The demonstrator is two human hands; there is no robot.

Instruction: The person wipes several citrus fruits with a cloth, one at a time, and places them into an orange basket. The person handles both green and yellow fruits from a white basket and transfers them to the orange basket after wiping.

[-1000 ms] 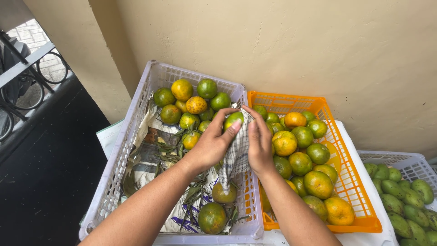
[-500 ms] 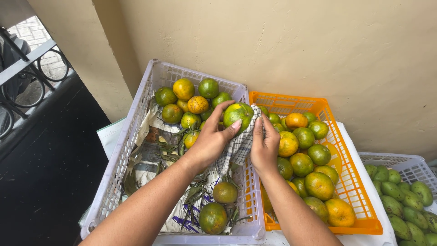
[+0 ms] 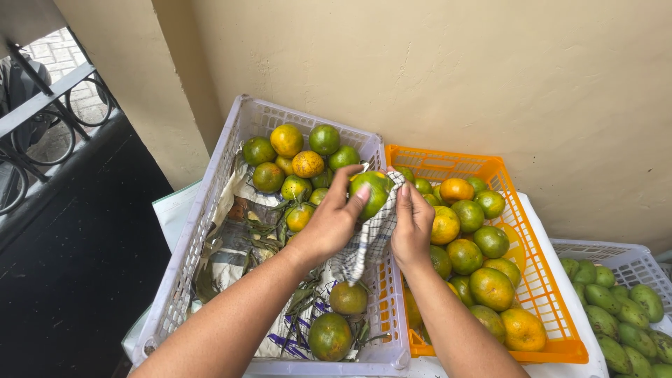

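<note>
Centre of frame: left hand (image 3: 330, 225) cups a green-yellow citrus fruit (image 3: 372, 190), fingers curled round it w/ thumb side under, so it sits steady above the crate rim. Right hand (image 3: 411, 225) presses a checked cloth (image 3: 367, 241) flat against the fruit's side, fingers together, cloth tail hanging below, apparently for wiping the skin. Left of centre: lilac crate (image 3: 210, 210) w/ more fruit at its back, paper & leaves in the bottom. Right of centre: orange crate (image 3: 542, 294), fruit packed closer. Lower right corner: white crate (image 3: 630, 257) w/ green mangoes.

Woven checked cloth (image 3: 367, 241), slightly glossy fruit (image 3: 371, 190), probably plastic lattice crates (image 3: 210, 210).
</note>
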